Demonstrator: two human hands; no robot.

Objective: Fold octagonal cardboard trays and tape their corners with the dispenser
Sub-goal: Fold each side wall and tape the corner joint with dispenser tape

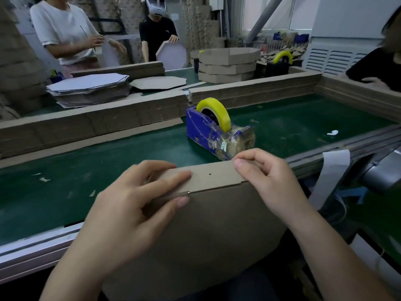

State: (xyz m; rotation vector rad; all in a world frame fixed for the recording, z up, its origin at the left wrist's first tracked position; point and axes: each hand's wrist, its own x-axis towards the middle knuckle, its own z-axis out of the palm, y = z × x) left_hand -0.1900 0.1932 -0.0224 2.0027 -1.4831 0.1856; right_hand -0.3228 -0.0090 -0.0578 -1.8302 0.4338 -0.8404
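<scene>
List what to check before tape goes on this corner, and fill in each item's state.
1. Left hand grips the folded flap against the tray: ok.
2. Right hand pinches the flap's corner: ok.
3. Tape dispenser upright on the belt, just beyond the tray: ok.
4. Tape roll loaded: ok.
5. Loose tape end at the cutter: cannot tell.
6. One hand free to pull tape: not ok.

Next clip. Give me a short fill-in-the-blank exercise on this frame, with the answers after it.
1. The tape dispenser has a ____ body.
2. Its tape roll is ____.
3. It stands on a belt coloured ____.
4. The left hand and the right hand both hold the cardboard tray; the ____ one is nearer the dispenser.
Answers: blue; yellow; green; right.
</scene>
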